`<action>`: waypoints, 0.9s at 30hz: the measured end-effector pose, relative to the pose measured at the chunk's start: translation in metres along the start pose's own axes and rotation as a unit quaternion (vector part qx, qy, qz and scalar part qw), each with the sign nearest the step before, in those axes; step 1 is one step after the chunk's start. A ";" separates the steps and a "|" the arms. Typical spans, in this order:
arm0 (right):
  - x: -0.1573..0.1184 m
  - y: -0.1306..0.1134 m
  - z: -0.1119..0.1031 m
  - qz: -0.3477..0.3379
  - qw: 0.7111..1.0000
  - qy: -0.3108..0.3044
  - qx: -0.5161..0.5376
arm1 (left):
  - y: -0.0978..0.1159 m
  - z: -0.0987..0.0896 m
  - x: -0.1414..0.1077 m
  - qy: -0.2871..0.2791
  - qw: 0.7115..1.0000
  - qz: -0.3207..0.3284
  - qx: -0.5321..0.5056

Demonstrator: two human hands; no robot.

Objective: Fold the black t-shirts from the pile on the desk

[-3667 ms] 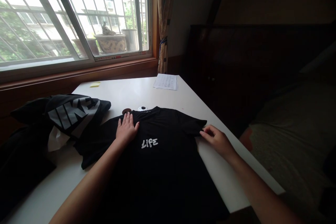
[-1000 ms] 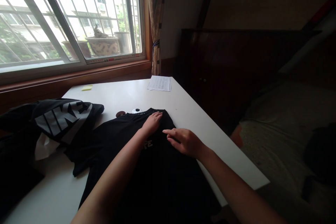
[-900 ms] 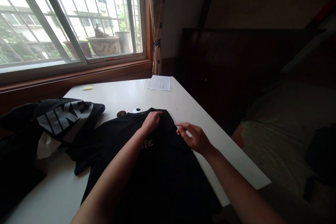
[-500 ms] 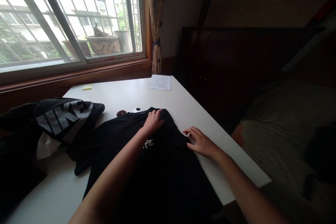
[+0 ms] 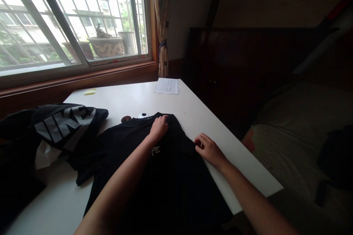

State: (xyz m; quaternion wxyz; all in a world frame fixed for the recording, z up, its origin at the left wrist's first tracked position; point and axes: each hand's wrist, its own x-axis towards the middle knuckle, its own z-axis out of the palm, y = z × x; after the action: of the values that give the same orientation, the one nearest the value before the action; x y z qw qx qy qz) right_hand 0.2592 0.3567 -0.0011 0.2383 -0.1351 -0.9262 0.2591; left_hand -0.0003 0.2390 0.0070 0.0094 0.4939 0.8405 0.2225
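Black T-shirt (image 5: pixel 171 176), spread on white table (image 5: pixel 138 97) — presumably light, limp, easily creased, best pinched at shoulder (image 5: pixel 178 126) and side edge — left hand (image 5: pixel 159 127) rests near collar (image 5: pixel 146 119), right hand (image 5: pixel 210 150) curls at the edge, both grips indeterminable.

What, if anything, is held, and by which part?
Can't tell if anything's gripped. Left hand lies on the black, white-lettered fabric T-shirt near its top edge; right hand is at its right edge.

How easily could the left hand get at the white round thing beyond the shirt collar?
Likely yes: the left hand rests on the black shirt, close to the white round thing, with only shirt cloth visible between.
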 end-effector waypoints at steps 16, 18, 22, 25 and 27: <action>-0.003 0.005 -0.002 -0.120 0.986 -0.005 -0.113 | 0.013 0.004 0.020 0.004 0.998 -0.012 -0.066; -0.003 0.003 -0.001 -0.138 0.982 -0.003 -0.128 | 0.017 0.007 0.030 -0.005 0.996 -0.022 -0.091; -0.003 -0.001 -0.001 -0.178 0.975 0.008 -0.130 | 0.023 0.017 0.047 -0.017 0.987 -0.069 -0.146; -0.004 -0.003 -0.003 -0.205 0.971 0.002 -0.122 | 0.024 0.023 0.056 -0.023 0.975 -0.110 -0.191; -0.005 -0.003 -0.003 -0.214 0.970 -0.006 -0.117 | 0.023 0.025 0.059 -0.030 0.966 -0.134 -0.220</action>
State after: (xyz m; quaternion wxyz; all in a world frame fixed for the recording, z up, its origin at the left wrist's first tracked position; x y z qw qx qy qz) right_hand 0.2647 0.3534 0.0014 0.2647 0.0406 -0.9590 0.0924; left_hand -0.0052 0.3069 0.0057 0.1726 0.3688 0.8285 0.3844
